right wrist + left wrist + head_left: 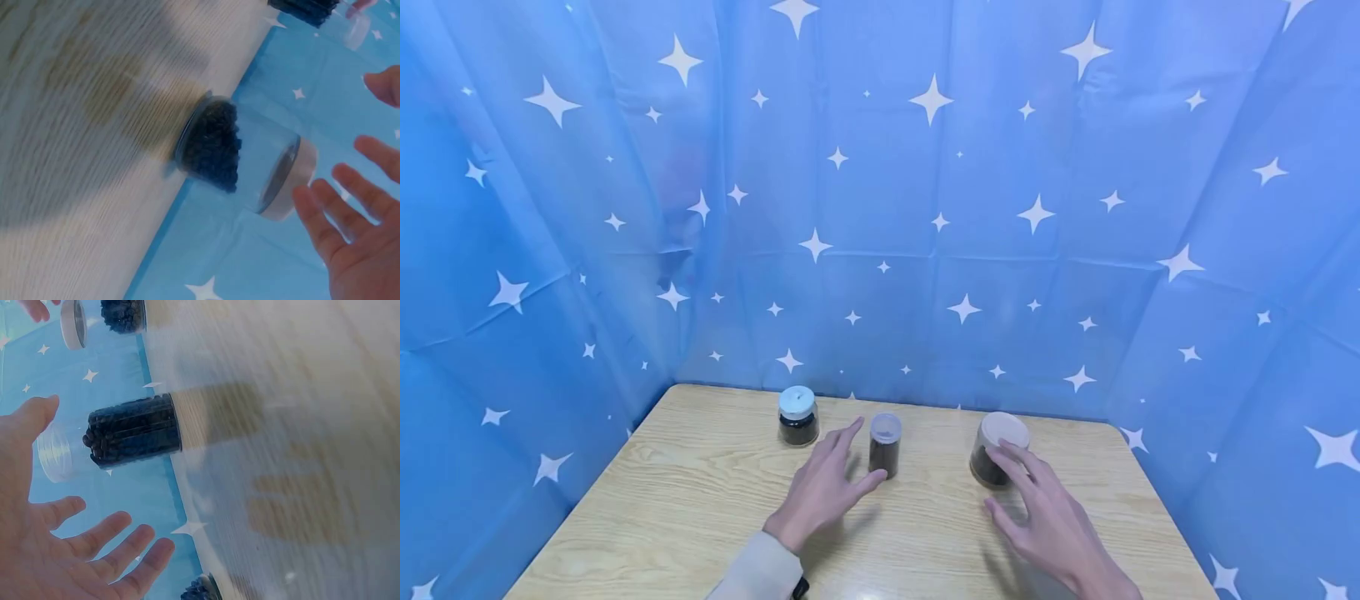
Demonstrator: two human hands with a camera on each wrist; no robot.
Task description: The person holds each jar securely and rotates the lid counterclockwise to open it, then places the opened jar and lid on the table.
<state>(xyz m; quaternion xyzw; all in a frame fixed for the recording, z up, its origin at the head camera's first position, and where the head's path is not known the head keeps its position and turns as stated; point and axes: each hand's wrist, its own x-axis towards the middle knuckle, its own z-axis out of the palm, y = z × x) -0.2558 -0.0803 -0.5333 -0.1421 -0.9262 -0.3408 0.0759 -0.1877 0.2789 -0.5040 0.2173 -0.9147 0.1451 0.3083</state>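
Three clear jars with dark contents stand upright on the wooden table (715, 467). My left hand (827, 479) has its fingers spread beside the slim middle jar (884, 454), with nothing in its grasp. In the left wrist view that jar (134, 431) is filled partway with dark pieces, near the thumb and fingers (103, 544). On the right, my right hand (1048, 517) reaches over the wide jar (988, 467) with a pale lid (1004, 428). From the right wrist view, its fingertips (303, 197) are right at the lid's edge, fingers extended and apart.
At the back left stands a squat jar (798, 427) with a light blue lid (796, 401), just beyond my left fingers. A blue curtain (880, 208) with white stars hangs behind the table's back edge and along both sides.
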